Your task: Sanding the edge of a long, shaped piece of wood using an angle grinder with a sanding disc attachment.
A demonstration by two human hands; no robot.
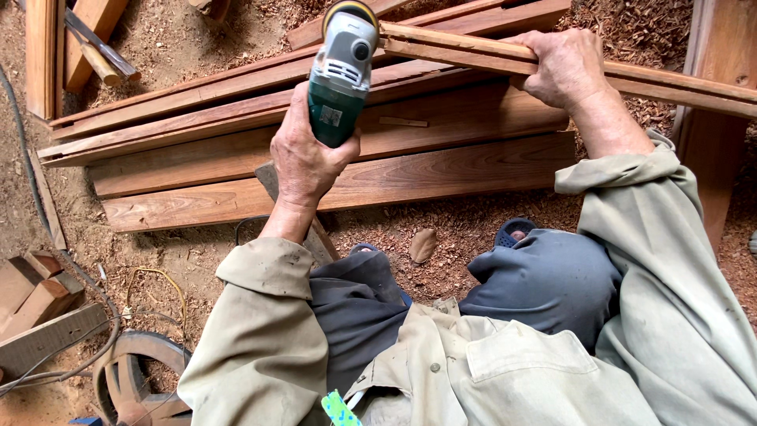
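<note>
Nearest to us, our two knees in dark trousers fold up under the pale work shirt, and one blue sandal (516, 231) shows between them on the sawdust-covered floor (465, 229). To our left on that floor lie a round metal wheel (130, 379), a dark cable (47, 371), and a few short wood blocks (35, 288).

Further out, our left hand (303, 154) has its fingers clenched around the green body of one angle grinder (341, 75), whose grey head and yellow-rimmed guard point away from us toward the wood. We judge the grinder fairly heavy and rigid, with a hard plastic casing; the narrow green barrel is the natural place to take hold, well back from the disc.

Our right hand (564, 67) is grasping the thin wooden strips (473, 46), fingers curled over the top; we count about two strips held together, raised above the stack and running off to the right. They look light, stiff along their length but likely to flex or snap if loaded at the ends, with rough edges, so a grip near the working end steadies them best.

Beyond, at least five long reddish planks (378, 177) lie stacked side by side on the floor. Farthest, at the upper left, two more boards (59, 43) lean near a wooden-handled tool (98, 59).
</note>
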